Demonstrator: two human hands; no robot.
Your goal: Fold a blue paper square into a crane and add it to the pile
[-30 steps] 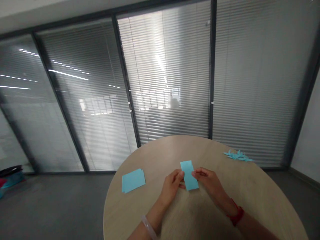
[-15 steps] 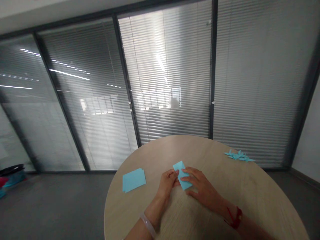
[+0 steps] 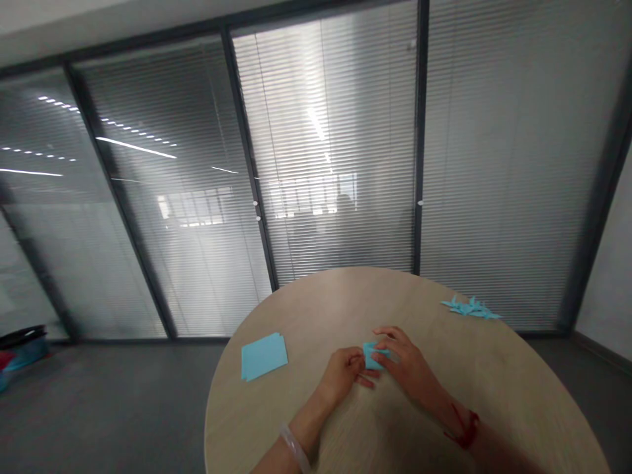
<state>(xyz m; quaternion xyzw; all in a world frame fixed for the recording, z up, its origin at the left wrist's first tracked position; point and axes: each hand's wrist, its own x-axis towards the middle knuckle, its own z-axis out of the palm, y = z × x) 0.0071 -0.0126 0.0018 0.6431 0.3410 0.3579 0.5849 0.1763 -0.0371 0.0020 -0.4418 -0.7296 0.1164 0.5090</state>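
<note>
A small folded piece of light blue paper (image 3: 372,355) is held low over the round pale wood table (image 3: 395,296). My right hand (image 3: 401,361) pinches it from the right, with its fingers over the top. My left hand (image 3: 340,375) meets the paper's left edge with its fingertips. A square stack of light blue paper (image 3: 264,356) lies to the left of my left hand. A bangle circles my left wrist, and a red cord circles my right.
Small folded light blue paper shapes (image 3: 471,307) lie in a loose pile at the table's far right edge. Behind the table stand glass partitions with slatted blinds (image 3: 326,145). A dark bag (image 3: 20,341) and coloured items sit on the grey floor at far left.
The long blue paper strip has been folded into a much smaller piece. It has moved slightly right and down, and my right hand has closed over it.
</note>
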